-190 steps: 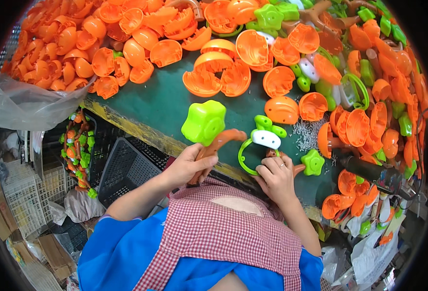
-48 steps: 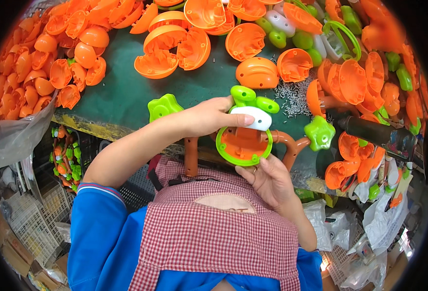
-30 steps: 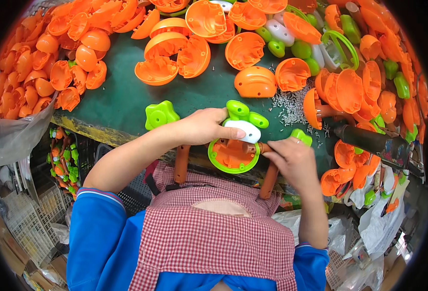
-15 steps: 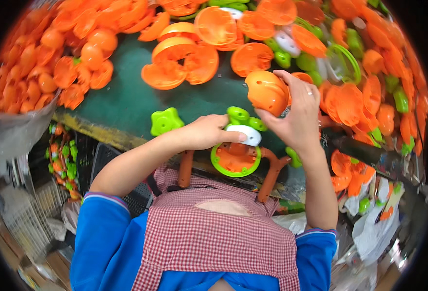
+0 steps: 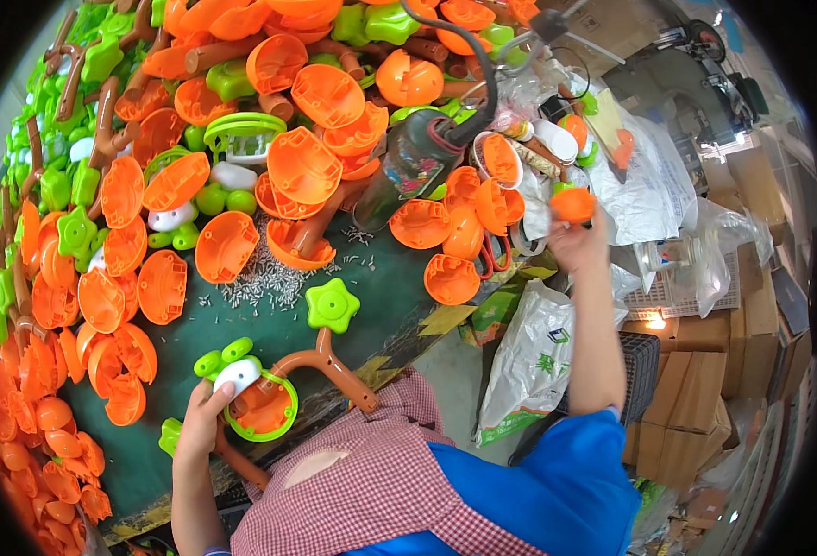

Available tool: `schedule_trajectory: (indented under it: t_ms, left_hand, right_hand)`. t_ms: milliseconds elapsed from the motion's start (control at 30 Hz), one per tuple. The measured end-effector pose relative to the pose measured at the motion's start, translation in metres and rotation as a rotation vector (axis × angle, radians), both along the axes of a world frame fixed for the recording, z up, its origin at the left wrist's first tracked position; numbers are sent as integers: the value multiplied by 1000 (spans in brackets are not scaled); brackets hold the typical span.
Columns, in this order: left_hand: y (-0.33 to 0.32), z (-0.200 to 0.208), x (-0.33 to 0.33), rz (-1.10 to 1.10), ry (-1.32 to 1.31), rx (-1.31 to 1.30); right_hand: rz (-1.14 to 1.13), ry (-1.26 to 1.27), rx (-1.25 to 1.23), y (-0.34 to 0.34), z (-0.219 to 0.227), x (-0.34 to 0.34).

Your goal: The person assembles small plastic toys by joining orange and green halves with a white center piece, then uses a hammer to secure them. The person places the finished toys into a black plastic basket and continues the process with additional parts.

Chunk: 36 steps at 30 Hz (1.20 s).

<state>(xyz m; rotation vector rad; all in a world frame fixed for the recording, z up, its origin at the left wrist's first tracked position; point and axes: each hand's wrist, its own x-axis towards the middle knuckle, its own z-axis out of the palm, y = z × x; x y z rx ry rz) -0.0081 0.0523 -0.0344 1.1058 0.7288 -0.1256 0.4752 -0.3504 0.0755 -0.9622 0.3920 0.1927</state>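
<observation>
My left hand (image 5: 203,415) grips a part-built plastic toy at the table's near edge, its thumb pressed on the white oval piece (image 5: 239,374). Green lobes sit above that piece. Below it a round orange shell with a lime-green rim (image 5: 290,419) lies open side up, between brown forked branches (image 5: 336,372). A green star-shaped piece (image 5: 333,306) tops one branch. Far to the right, past the table, my right hand (image 5: 575,246) is stretched out, slightly blurred, with its fingers closed on a rounded orange shell (image 5: 573,205).
Loose screws (image 5: 265,283) lie scattered on the green table (image 5: 242,329). A dark power screwdriver (image 5: 404,171) with a cord rests beyond them. Orange shells (image 5: 305,165) pile up at the back and left. White plastic bags (image 5: 534,347) and cardboard boxes (image 5: 682,403) stand on the right.
My right hand has carried the orange shell from above the toy far out to the right. The view has turned right. My left hand stays on the toy.
</observation>
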Motion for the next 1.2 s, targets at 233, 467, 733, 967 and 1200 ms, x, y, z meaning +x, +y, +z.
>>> schedule_trajectory:
  t_ms: [233,467,733,967,1200]
  left_hand:
    - [-9,16,6,148,0,-11]
    - [1,18,9,-74,176,161]
    - [-1,34,12,-143,170,237]
    - [-5,22,10,-142,124,287]
    - [-4,14,9,-91,85,219]
  right_hand:
    - [-162,-549,-413,-9,59,67]
    - [868,-1455,-254,218,-2,-186]
    - [1031,-1977,-1202,352,-56,-213]
    - [1626,-254,-85,330,-21,-230]
    - [1779,-205,-483,310,-52,-243]
